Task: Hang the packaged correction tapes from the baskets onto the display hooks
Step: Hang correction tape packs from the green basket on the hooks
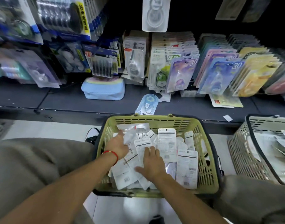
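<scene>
The hanging packs at the upper left are blurred, and their print cannot be read. The grey basket (245, 152) at the right is cut off by the frame edge, so only part of its load shows. In the green basket (208, 159) between the person's knees, the packaged correction tapes (166, 143) lie in a loose heap, backs up; the lower ones are buried and cannot be counted.

The left hand (117, 145) reaches into the far left part of the heap, palm down, its fingertips hidden under a pack, so whether its grip holds anything cannot be told. A red string (111, 153) circles that wrist. The right hand (152, 164) lies flat on the packs near the middle, fingers spread and straight, its grip released. One loose pack (148, 104) lies on the dark shelf (65, 102) just beyond the green basket.
</scene>
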Available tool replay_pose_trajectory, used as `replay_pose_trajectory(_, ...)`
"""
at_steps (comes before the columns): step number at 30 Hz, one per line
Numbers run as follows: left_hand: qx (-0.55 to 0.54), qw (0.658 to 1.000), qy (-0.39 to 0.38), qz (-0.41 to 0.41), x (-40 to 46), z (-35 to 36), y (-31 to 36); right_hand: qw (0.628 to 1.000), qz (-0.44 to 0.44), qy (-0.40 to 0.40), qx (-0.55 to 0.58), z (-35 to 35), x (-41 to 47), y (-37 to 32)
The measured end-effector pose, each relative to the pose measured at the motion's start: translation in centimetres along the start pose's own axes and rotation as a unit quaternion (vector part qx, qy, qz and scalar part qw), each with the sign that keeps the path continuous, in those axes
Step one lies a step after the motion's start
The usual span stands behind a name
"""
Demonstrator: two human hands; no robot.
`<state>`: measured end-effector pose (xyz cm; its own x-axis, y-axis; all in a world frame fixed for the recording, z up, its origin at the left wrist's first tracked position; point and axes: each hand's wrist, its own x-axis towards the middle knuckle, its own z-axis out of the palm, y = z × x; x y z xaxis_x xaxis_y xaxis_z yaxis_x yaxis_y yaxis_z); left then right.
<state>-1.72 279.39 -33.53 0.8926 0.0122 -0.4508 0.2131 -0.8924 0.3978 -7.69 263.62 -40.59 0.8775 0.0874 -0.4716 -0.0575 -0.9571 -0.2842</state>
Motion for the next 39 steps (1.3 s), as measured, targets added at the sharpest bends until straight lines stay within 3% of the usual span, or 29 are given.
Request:
replay_pose_trajectory(3,-0.186,0.979,0.041,-0.073,-0.3,-1.6,0.1,0.999,-0.005,0.029,0.044,-0.3,0.0,0.3)
replay_pose_trajectory(6,-0.317,0.939,0.055,-0.120,-0.4,-2.0,-0.5,0.970,0.057,0.105,0.211,-2.4,0.3,1.3)
replay_pose_trajectory(8,-0.359,0.921,0.066,-0.134,-0.3,-2.0,-0.8,0.908,0.152,0.182,0.347,-4.0,0.5,1.7)
replay_pose_trajectory(10,-0.386,0.909,0.078,-0.136,-0.3,-1.7,-0.9,0.820,0.216,0.215,0.484,-5.8,0.6,1.6)
replay_pose_trajectory(12,-0.433,0.888,0.072,-0.137,-0.6,-1.1,-0.5,0.742,0.234,0.197,0.596,-7.2,0.5,0.9)
replay_pose_trajectory(14,-0.486,0.864,0.043,-0.123,-1.2,-0.4,0.2,0.697,0.223,0.133,0.668,-8.0,0.3,-0.1)
replay_pose_trajectory(16,-0.518,0.851,-0.008,-0.085,-1.7,0.4,0.8,0.711,0.172,0.095,0.675,-7.7,0.4,-1.2)
replay_pose_trajectory(18,-0.528,0.847,-0.028,-0.058,-1.9,1.0,1.1,0.785,0.126,0.132,0.592,-6.7,0.7,-1.7)
replay_pose_trajectory(20,-0.521,0.851,-0.017,-0.062,-1.7,1.1,0.8,0.868,0.104,0.203,0.440,-5.8,1.0,-0.9)
replay_pose_trajectory(22,-0.518,0.852,-0.008,-0.076,-1.4,1.0,0.3,0.939,0.116,0.223,0.233,-4.8,1.1,1.1)
replay_pose_trajectory(25,-0.529,0.845,-0.018,-0.075,-1.1,0.9,-0.2,0.988,0.135,0.079,-0.017,-3.1,1.2,4.7)
replay_pose_trajectory(28,-0.529,0.846,-0.029,-0.061,-0.9,1.1,-0.4,0.987,0.085,0.015,-0.139,-1.4,0.9,6.1)
replay_pose_trajectory(31,-0.536,0.841,-0.044,-0.056,-0.8,1.3,-0.3,0.989,0.046,0.065,-0.126,-1.3,0.9,5.0)
replay_pose_trajectory(33,-0.546,0.834,-0.059,-0.050,-0.7,1.2,-0.3,0.990,0.062,0.129,0.010,-2.1,1.0,4.3)
replay_pose_trajectory(35,-0.554,0.828,-0.075,-0.045,-0.6,1.2,-0.4,0.965,0.110,0.199,0.130,-3.0,0.9,4.2)
replay_pose_trajectory(37,-0.560,0.822,-0.090,-0.044,-0.6,1.2,-0.5,0.916,0.171,0.262,0.252,-4.1,0.8,4.4)
replay_pose_trajectory(39,-0.565,0.819,-0.093,-0.045,-0.6,1.2,-0.4,0.831,0.211,0.295,0.422,-5.2,0.8,4.5)
